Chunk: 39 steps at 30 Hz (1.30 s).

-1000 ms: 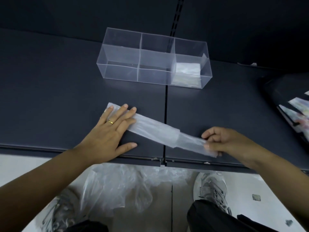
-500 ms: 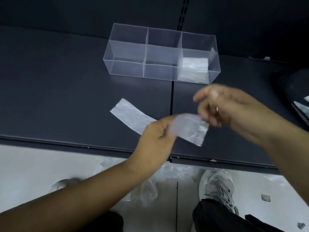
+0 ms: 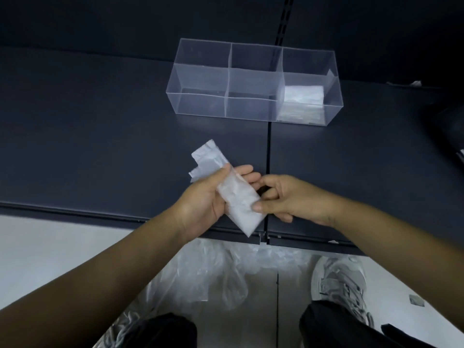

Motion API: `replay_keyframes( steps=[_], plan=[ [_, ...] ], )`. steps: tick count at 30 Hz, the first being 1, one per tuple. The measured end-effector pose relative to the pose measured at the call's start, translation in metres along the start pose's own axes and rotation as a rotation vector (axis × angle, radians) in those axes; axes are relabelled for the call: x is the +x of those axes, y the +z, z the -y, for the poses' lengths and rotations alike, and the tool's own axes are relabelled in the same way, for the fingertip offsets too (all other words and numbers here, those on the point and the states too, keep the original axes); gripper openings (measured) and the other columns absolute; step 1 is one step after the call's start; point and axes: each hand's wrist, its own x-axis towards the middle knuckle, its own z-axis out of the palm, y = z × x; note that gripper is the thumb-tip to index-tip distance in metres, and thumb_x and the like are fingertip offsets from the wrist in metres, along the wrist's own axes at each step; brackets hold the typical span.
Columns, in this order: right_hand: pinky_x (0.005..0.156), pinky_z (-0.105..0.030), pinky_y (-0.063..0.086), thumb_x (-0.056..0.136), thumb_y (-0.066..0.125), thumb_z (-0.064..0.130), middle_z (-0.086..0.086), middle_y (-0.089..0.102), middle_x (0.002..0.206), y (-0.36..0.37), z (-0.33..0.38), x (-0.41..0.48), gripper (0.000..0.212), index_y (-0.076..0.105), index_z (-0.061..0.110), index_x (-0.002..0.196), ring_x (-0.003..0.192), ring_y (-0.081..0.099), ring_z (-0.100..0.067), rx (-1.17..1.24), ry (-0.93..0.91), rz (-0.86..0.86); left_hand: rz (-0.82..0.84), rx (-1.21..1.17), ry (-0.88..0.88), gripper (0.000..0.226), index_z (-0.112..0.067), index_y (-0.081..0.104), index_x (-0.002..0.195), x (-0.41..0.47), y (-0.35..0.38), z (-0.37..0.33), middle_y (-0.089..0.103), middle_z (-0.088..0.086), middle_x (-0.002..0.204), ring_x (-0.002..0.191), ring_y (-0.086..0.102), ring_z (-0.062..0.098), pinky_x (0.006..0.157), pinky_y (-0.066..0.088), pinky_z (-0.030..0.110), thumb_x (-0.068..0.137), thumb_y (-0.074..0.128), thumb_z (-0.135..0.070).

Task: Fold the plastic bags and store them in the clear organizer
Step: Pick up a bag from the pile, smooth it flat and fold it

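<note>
Above the shelf [image 3: 100,159] edge, the left hand [image 3: 200,200] grips the bag [image 3: 236,199] — loose end pointing far-left — and the right hand [image 3: 288,199] pinches its near end.

The long folded plastic bag [image 3: 236,199] is showing milky white against the flat dark slate-blue table [image 3: 100,121]. The boxy three-compartment plastic organizer [image 3: 200,104] is looking colourless.

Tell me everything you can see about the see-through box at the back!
The clear organizer is a long, open-topped box of see-through, hard-looking plastic. Two thin walls split it into three compartments in a row. It stands upright on the dark shelf, towards the back. Its right compartment holds a stack of folded plastic bags; nothing shows in the other two. Nothing else touches it.
</note>
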Motion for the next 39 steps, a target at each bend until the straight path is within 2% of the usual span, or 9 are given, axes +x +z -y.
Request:
replay_keyframes(
  steps=[9, 14, 16, 20, 26, 29, 32, 36, 39],
  plan=[
    [0.038, -0.020, 0.036, 0.085, 0.070, 0.010, -0.003, 0.073, 0.075, 0.013, -0.012, -0.011, 0.016, 0.058, 0.010, 0.096, 0.037, 0.043, -0.009, -0.065, 0.116, -0.269, -0.356, 0.105, 0.068, 0.033, 0.001, 0.059, 0.119, 0.014, -0.019, -0.027, 0.070, 0.016, 0.111, 0.100, 0.069, 0.023, 0.081, 0.058, 0.030, 0.102, 0.043, -0.022],
    [0.039, -0.021, 0.039, 0.084, 0.070, 0.010, -0.002, 0.073, 0.076, 0.013, -0.009, -0.010, 0.018, 0.058, 0.011, 0.097, 0.038, 0.047, -0.010, -0.077, 0.143, -0.265, -0.700, 0.851, 0.643, 0.028, -0.007, 0.057, 0.125, -0.001, -0.021, -0.023, 0.063, 0.002, 0.114, 0.102, 0.060, 0.007, 0.089, 0.045, 0.012, 0.099, 0.047, -0.011],
    [0.039, -0.021, 0.039, 0.084, 0.070, 0.011, 0.000, 0.073, 0.073, 0.013, -0.007, -0.010, 0.018, 0.057, 0.011, 0.096, 0.040, 0.051, -0.010, -0.086, 0.149, -0.260, -0.444, 1.361, 0.820, 0.035, -0.011, 0.057, 0.128, -0.019, -0.014, 0.001, 0.059, 0.000, 0.124, 0.115, 0.051, 0.007, 0.101, 0.036, 0.015, 0.096, 0.052, -0.024],
    [0.041, -0.020, 0.039, 0.086, 0.069, 0.010, 0.001, 0.068, 0.064, 0.014, -0.001, -0.013, 0.018, 0.057, 0.009, 0.099, 0.044, 0.056, -0.011, -0.058, 0.166, -0.251, -0.030, 1.732, 0.602, 0.076, -0.011, 0.044, 0.141, -0.040, -0.010, 0.048, 0.045, 0.001, 0.145, 0.135, 0.036, 0.012, 0.114, 0.016, 0.017, 0.084, 0.053, -0.062],
    [0.041, -0.019, 0.040, 0.090, 0.063, 0.014, 0.005, 0.066, 0.063, 0.012, 0.022, -0.030, 0.011, 0.061, 0.011, 0.100, 0.047, 0.058, -0.012, 0.169, 0.143, -0.215, -0.221, 1.626, 0.765, 0.044, -0.007, 0.063, 0.123, -0.035, -0.011, 0.049, 0.065, 0.005, 0.123, 0.114, 0.059, 0.016, 0.102, 0.040, 0.020, 0.081, 0.073, -0.013],
    [0.044, -0.018, 0.043, 0.085, 0.068, 0.012, 0.003, 0.073, 0.088, 0.002, 0.033, -0.032, 0.022, 0.060, 0.016, 0.106, 0.051, 0.060, -0.011, 0.101, -0.007, -0.278, -0.301, 1.428, 0.673, 0.028, -0.017, 0.066, 0.119, -0.036, -0.010, 0.038, 0.070, -0.012, 0.088, 0.079, 0.060, 0.004, 0.072, 0.042, 0.007, 0.094, 0.054, -0.019],
    [0.066, -0.018, 0.051, 0.078, 0.074, 0.004, 0.009, 0.065, 0.116, -0.007, 0.031, -0.020, 0.051, 0.056, 0.026, 0.121, 0.062, 0.056, -0.008, -0.013, -0.122, -0.289, -0.359, 1.186, 0.539, 0.022, -0.028, 0.066, 0.095, -0.032, -0.013, 0.028, 0.050, -0.008, 0.057, 0.053, 0.048, 0.010, 0.050, 0.041, 0.022, 0.098, 0.046, -0.034],
    [0.063, -0.020, 0.049, 0.080, 0.072, 0.000, -0.001, 0.069, 0.108, 0.007, 0.021, 0.008, 0.052, 0.056, 0.021, 0.124, 0.060, 0.053, -0.010, -0.035, -0.112, -0.127, -0.396, 0.899, 0.437, 0.028, -0.017, 0.072, 0.104, -0.026, -0.010, 0.015, 0.073, -0.001, 0.093, 0.090, 0.068, 0.013, 0.082, 0.054, 0.035, 0.097, 0.048, -0.030],
    [0.047, -0.017, 0.042, 0.081, 0.074, 0.010, 0.002, 0.072, 0.086, 0.018, 0.016, 0.026, 0.026, 0.064, 0.020, 0.103, 0.050, 0.056, -0.008, -0.076, -0.079, -0.283, -0.459, 0.767, 0.328, 0.027, -0.012, 0.072, 0.099, -0.021, -0.013, 0.011, 0.073, 0.007, 0.099, 0.096, 0.068, 0.023, 0.085, 0.056, 0.037, 0.099, 0.049, -0.027]
  ],
)
